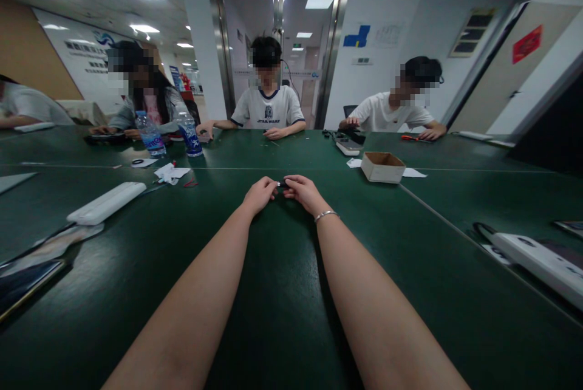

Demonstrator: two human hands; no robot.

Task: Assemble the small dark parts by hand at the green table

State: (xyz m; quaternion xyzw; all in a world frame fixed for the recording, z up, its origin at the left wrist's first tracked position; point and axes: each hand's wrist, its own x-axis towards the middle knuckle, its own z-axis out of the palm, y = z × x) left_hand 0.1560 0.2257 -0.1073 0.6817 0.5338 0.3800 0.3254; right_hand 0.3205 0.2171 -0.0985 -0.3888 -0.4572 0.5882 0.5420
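Both my arms reach forward over the dark green table [273, 293]. Between my fingertips is a small black piece with a silvery end [282, 184], too small in view to name more exactly. My left hand [260, 195] pinches its silvery left end. On the other side, my right hand [305, 194] grips the black part with thumb and fingers; a silver bracelet [327, 215] circles that wrist. The fingers partly cover the piece, which is held just above or on the tabletop; I cannot tell which.
An open cardboard box [383, 170] stands right of my hands. Two water bottles [151, 135] and paper scraps [172, 174] are at the back left. White power strips lie left [107, 203] and right [537, 262]; a phone [30, 283] is near left. Several people sit around.
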